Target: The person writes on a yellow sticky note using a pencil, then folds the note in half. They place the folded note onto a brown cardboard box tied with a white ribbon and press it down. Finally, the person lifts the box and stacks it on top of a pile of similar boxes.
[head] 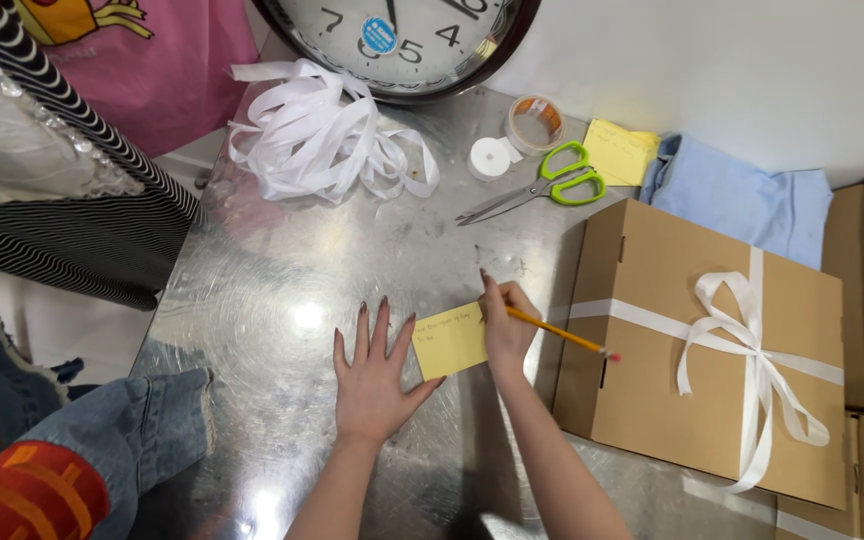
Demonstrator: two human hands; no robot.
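Left hand (372,372) lies flat, fingers spread, on the shiny steel table (282,300), its thumb against the edge of the small yellow paper sticky note (450,342). Right hand (508,328) grips a yellow wooden pencil (557,333), tip down on the note's right edge, eraser end pointing toward the brown cardboard box tied with white ribbon (712,340) just beside it. Green-handled scissors (542,190) lie farther back.

A small yellow sticky note (450,341) is laid flat on the shiny metal tabletop (282,300), with a line of handwriting along its upper edge. A yellow pencil (557,332) with a pink eraser end is held slanted, its tip set at the note's upper right corner.
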